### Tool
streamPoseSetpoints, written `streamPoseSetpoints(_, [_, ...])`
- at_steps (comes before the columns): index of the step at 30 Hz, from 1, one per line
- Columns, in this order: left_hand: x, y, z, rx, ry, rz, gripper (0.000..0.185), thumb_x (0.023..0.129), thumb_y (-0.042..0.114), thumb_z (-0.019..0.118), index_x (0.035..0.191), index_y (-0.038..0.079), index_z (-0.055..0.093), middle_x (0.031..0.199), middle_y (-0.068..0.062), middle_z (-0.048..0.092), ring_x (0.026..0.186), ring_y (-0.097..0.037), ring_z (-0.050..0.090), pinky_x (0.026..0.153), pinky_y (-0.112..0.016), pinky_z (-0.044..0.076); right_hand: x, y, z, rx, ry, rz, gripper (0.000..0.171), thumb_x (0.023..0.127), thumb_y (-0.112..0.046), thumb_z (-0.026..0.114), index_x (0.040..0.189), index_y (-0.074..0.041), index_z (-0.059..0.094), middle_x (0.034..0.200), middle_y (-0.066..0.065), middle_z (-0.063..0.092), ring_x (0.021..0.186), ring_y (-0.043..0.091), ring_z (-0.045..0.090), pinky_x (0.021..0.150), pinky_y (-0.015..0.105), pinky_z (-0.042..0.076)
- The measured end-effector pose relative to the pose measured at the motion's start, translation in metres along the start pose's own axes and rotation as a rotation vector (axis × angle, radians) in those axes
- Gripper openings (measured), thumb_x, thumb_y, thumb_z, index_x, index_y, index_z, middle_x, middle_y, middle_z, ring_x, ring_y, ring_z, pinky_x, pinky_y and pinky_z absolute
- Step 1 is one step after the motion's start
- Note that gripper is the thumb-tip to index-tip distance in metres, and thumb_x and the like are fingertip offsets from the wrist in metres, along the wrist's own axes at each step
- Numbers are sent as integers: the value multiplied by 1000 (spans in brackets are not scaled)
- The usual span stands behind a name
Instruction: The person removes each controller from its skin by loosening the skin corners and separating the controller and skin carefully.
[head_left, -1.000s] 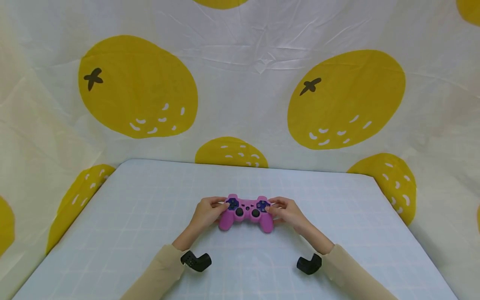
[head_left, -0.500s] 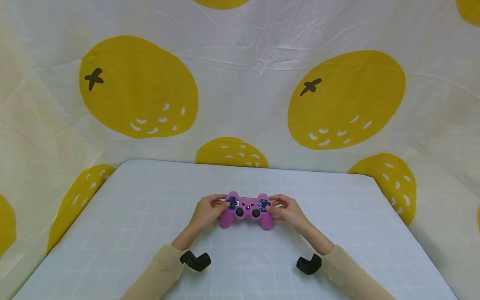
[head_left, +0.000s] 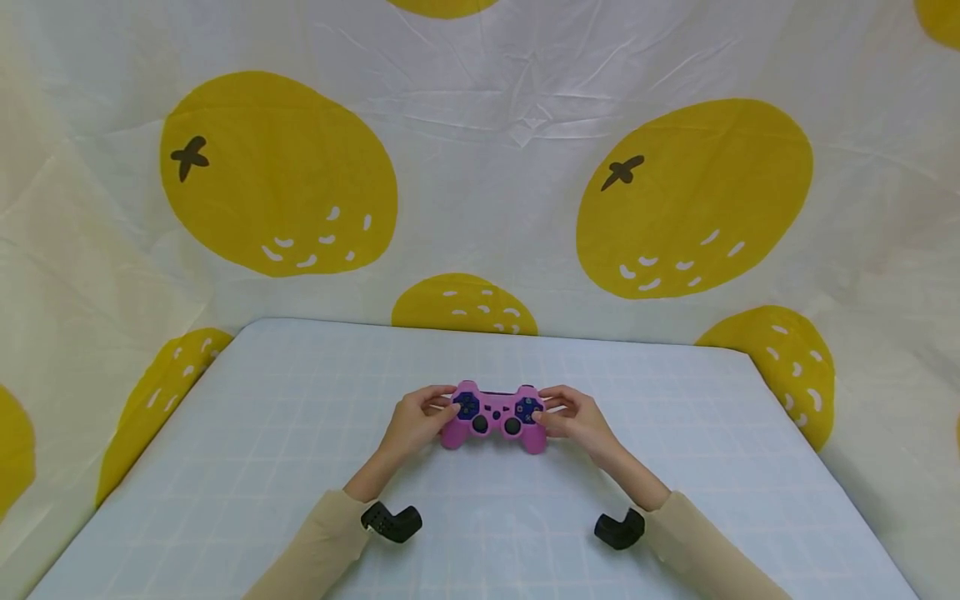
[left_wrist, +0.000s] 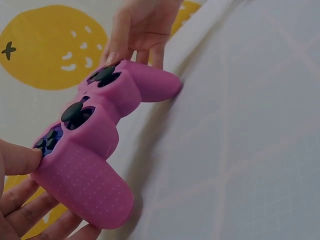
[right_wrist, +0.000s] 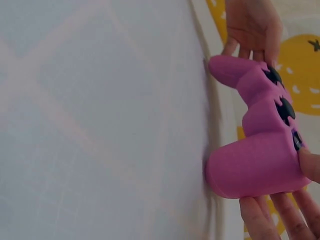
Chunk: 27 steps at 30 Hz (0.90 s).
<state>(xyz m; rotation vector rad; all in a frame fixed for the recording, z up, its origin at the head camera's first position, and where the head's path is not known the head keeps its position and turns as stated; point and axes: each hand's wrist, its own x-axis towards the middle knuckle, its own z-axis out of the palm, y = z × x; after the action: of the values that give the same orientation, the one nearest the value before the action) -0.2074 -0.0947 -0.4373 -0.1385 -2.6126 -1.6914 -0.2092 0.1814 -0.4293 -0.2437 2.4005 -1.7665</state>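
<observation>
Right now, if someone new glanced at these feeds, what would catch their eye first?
The pink game controller stands out, held at the middle of the pale blue gridded table, with the left hand and right hand gripping its two ends. Behind it hangs a white cloth backdrop printed with big yellow oranges.

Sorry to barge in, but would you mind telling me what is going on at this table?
A person is holding a pink game controller in both hands over a pale blue gridded table. The left hand grips its left end and the right hand its right end, with the thumbs on the button pads. The handle tips rest on or just above the table. A cloth with yellow fruit prints hangs behind.
</observation>
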Motion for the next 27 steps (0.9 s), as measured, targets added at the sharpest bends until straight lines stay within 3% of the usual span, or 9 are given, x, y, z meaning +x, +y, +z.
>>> streamPoseSetpoints(13, [-5,-6,-1,-15,-3,58,31,86,16,71,117,13,67,99,-7,71,85,-17,66,71,-27,55,-3,3,-2,5,-4,-34,44,85,-11,72,124,1,56,113,24,61,87,15,66,75,37,58])
streamPoseSetpoints(27, [-5,-11,-3,-41,-26,158,32,86,14,71,118,12,65,104,-7,72,95,-21,67,85,-32,55,-3,0,-1,-62,32,-50,43,82,-16,75,121,-5,60,113,19,65,95,23,65,76,25,54])
